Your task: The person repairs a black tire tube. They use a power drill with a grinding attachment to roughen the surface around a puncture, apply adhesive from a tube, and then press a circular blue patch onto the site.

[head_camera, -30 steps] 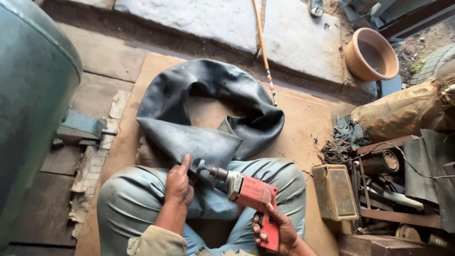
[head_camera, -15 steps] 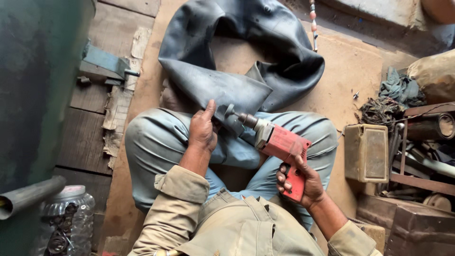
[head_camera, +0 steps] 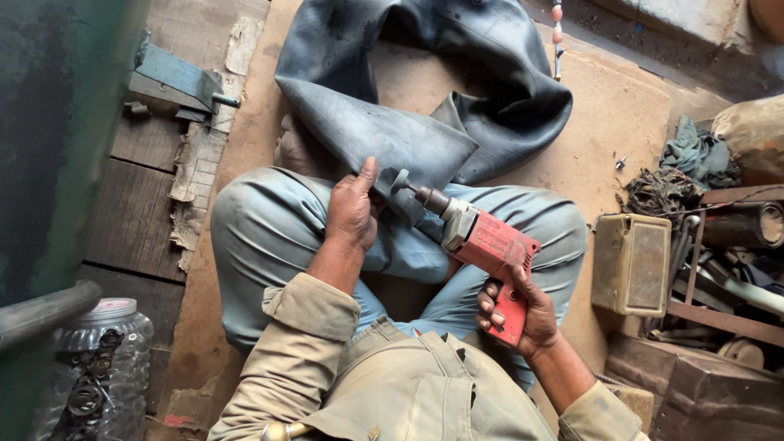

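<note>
Cardboard sheeting covers the floor beneath you. Your left hand pins the black inner tube flat on your knee at 12 o'clock, steadying it, while your right hand clamps the red drill, its bit touching the rubber.

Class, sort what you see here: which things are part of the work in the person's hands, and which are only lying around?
In use:
left hand pressing the black rubber inner tube
right hand gripping the red power drill

Lying about:
clear plastic jar
tan metal box
bundle of rags
</note>
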